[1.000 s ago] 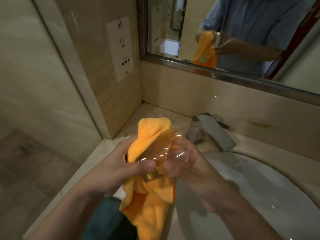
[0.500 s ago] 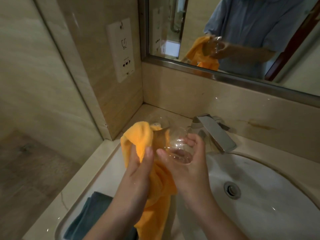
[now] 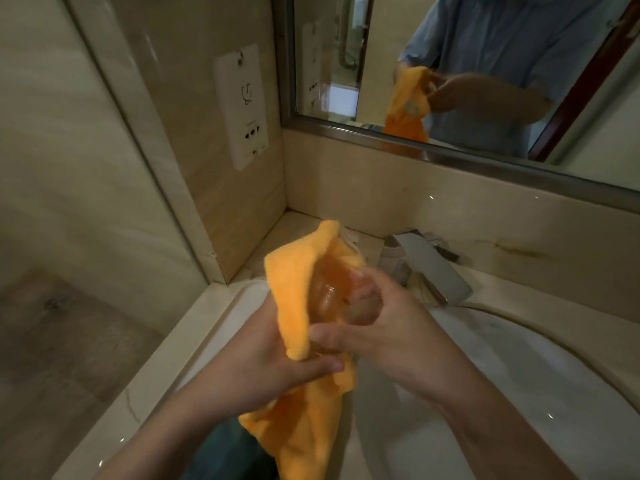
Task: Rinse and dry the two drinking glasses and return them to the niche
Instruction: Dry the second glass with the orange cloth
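The right hand point(image 3: 391, 327) grips the drinking glass point(image 3: 332, 296) from the right, fingers curled over its far side and the thumb lying across its near side, while the left hand point(image 3: 273, 362) holds the orange cloth point(image 3: 294, 289) bunched against it, thumb pressing the cloth's lower edge up to the glass. Compared with half a second ago, the cloth has come up and over: then it hung beside the glass with most of the clear wall bare, and now it wraps the left and back of the glass, so the orange shows through it. A second ago the glass lay more across the two hands; now it sits more upright between them, just above the left edge of the sink point(image 3: 519, 393) and in front of the faucet point(image 3: 429, 268). This looks like the drying step well under way on this glass, with the cloth being worked round its outside, so rinsing of this one is probably finished. Whether the inside has been wiped cannot be told. A faint clear shape on the counter behind the cloth may be the second glass, but it is too blurred to be sure. The mirror point(image 3: 485, 143) repeats the hands and cloth.
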The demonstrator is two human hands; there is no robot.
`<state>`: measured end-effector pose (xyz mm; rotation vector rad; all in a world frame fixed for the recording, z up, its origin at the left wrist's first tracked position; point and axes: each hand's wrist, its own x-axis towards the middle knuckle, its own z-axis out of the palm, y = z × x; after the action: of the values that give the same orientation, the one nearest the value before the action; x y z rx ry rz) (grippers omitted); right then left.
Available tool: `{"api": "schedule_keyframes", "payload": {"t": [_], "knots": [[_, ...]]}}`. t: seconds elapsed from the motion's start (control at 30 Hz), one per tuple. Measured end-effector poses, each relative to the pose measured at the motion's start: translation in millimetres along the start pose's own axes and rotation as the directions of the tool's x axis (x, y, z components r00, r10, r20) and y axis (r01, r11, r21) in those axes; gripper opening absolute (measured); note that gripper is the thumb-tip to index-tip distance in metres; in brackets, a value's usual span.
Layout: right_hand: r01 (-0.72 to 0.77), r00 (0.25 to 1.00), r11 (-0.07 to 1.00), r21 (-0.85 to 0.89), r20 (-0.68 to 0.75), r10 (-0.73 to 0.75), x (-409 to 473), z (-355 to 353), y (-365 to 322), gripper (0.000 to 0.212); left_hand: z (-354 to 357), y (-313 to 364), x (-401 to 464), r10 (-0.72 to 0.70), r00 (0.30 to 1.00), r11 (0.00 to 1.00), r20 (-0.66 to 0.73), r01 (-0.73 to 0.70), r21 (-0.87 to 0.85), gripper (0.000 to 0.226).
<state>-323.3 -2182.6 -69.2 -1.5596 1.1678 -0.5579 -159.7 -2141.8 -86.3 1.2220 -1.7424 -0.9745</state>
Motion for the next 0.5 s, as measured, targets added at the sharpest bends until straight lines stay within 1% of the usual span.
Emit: {"api": "schedule_keyframes", "payload": {"t": [0.03,0.07,0.1,0.13,0.17,0.23,0.27,0.3,0.33,0.37,0.4,0.47,0.5], "knots": [[0.010,1.000,0.999,0.053,0.022,-0.012,0.4,-0.9,2.0,0.086,-1.6,2.0,-1.8,-0.060,0.998,0.980,0.006,0.060,-0.188,0.061],[0.024,0.998,0.991,0.131,0.048,-0.030,0.3,-0.8,5.4,0.084,-3.8,3.5,-4.3,-0.128,0.991,0.914,0.043,0.135,-0.383,0.059],[0.034,0.996,0.976,0.214,0.072,-0.050,-0.2,1.8,10.4,0.083,-4.9,3.8,-6.9,-0.179,0.980,0.819,0.086,0.197,-0.539,0.060],[0.036,0.994,0.957,0.288,0.092,-0.065,-1.0,6.1,14.7,0.082,-4.2,1.8,-8.8,-0.201,0.973,0.742,0.110,0.225,-0.632,0.063],[0.043,0.990,0.937,0.346,0.110,-0.086,-1.7,11.7,18.2,0.078,-1.8,0.0,-9.7,-0.217,0.968,0.685,0.127,0.244,-0.687,0.067],[0.101,0.982,0.898,0.429,0.104,-0.160,-2.5,24.2,20.2,0.070,6.1,-1.5,-9.3,-0.284,0.948,0.587,0.142,0.289,-0.756,0.069],[0.115,0.981,0.876,0.468,0.085,-0.174,-2.8,28.7,20.8,0.069,9.9,-1.8,-8.7,-0.314,0.939,0.552,0.139,0.300,-0.778,0.070],[0.103,0.984,0.858,0.503,0.073,-0.161,-2.5,31.4,21.2,0.070,13.1,0.2,-7.5,-0.340,0.932,0.536,0.125,0.302,-0.789,0.072],[0.082,0.988,0.849,0.522,0.071,-0.138,-2.0,32.5,21.0,0.073,16.0,2.3,-6.3,-0.361,0.928,0.539,0.095,0.291,-0.790,0.073],[0.065,0.991,0.856,0.513,0.064,-0.114,-1.4,33.3,21.6,0.076,18.4,4.9,-5.0,-0.383,0.922,0.554,0.059,0.280,-0.784,0.073],[0.064,0.995,0.882,0.466,0.043,-0.094,-0.5,33.1,22.4,0.079,20.2,6.8,-3.6,-0.408,0.913,0.570,0.020,0.272,-0.775,0.071],[0.057,0.998,0.945,0.321,-0.004,-0.059,1.0,31.9,23.1,0.082,21.8,6.6,-2.5,-0.455,0.890,0.581,-0.032,0.269,-0.768,0.062],[0.037,0.999,0.964,0.262,-0.012,-0.035,1.5,30.8,21.3,0.080,21.7,5.8,-2.6,-0.464,0.884,0.601,-0.048,0.275,-0.750,0.062]]}}
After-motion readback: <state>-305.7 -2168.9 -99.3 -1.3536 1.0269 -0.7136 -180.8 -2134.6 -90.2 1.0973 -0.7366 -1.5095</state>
